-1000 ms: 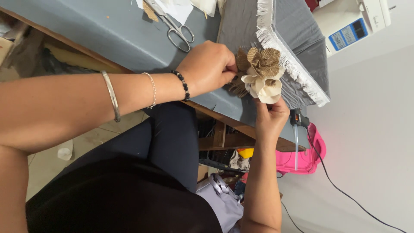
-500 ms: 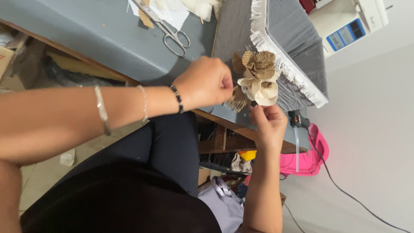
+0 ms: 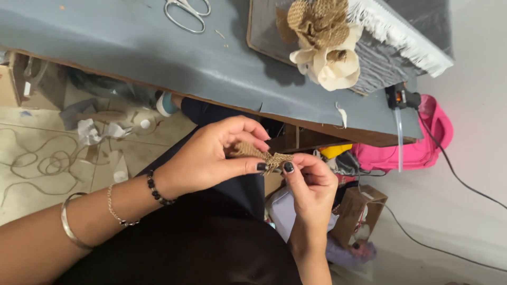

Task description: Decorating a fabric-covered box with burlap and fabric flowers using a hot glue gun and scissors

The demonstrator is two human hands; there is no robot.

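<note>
Grey desk [image 3: 132, 47] fills the top of the view, front edge running down toward the right. Grey fabric-covered board [image 3: 385, 68] with white fringe trim [image 3: 401, 31] lies on the desk's right end, near the front edge. On that board, touching each other: burlap flower [image 3: 317, 21] above, cream fabric flower [image 3: 332, 66] below. Steel scissors [image 3: 187, 11] lie on the desk at the top edge, left of the board, well apart from the hands. Glue gun [image 3: 401, 97] sits at the desk's right front corner, black cord trailing off over the pink bag [image 3: 422, 142] under that corner. Tiled floor [image 3: 31, 153] at left below the desk, with loose twine [image 3: 37, 163] and paper scraps [image 3: 100, 132].

Both hands are off the desk, below its front edge, over the lap. Left hand [image 3: 211, 158]: fingers curled narrow, thumb and forefinger pinching a small burlap piece [image 3: 264, 155]; beaded bracelet [image 3: 156, 189], chain and metal bangle [image 3: 71, 224] on that wrist. Right hand [image 3: 314, 184]: thumb and forefinger tips pinched on the burlap piece's right end. Burlap piece is held between the two hands, touching both, clear of the desk.
</note>
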